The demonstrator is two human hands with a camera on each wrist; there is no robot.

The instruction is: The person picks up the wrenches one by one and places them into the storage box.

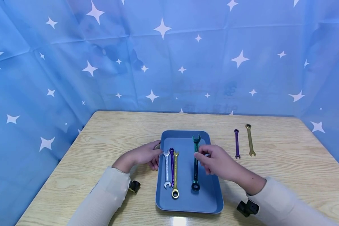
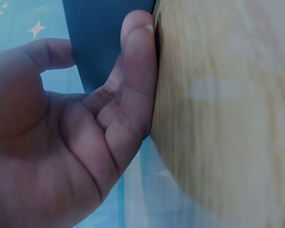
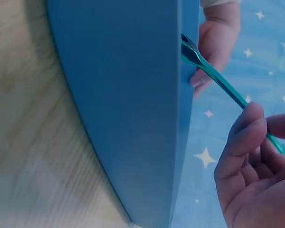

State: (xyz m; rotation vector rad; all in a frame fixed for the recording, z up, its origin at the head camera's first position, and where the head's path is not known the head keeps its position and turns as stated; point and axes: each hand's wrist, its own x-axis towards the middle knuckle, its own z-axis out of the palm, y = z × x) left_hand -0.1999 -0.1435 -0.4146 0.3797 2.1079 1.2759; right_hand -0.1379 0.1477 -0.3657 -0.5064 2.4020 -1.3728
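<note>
My right hand [image 1: 217,160] pinches a green combination wrench [image 1: 196,169] near its upper half, over the right side of the blue tray [image 1: 192,205]. In the right wrist view the wrench slants, its ring end dipping behind the tray's near wall and the other end raised. At the tray's left side my left hand [image 1: 147,155] holds the wall, thumb at the rim and fingers along the outside. A silver wrench [image 1: 166,169], a purple wrench [image 1: 172,169] and a gold wrench [image 1: 175,175] lie side by side in the tray's left half.
On the wooden table [image 1: 277,175], right of the tray, lie a small purple wrench [image 1: 237,144] and a gold wrench [image 1: 250,139]. A blue curtain [image 1: 169,62] with white stars hangs behind the table's far edge.
</note>
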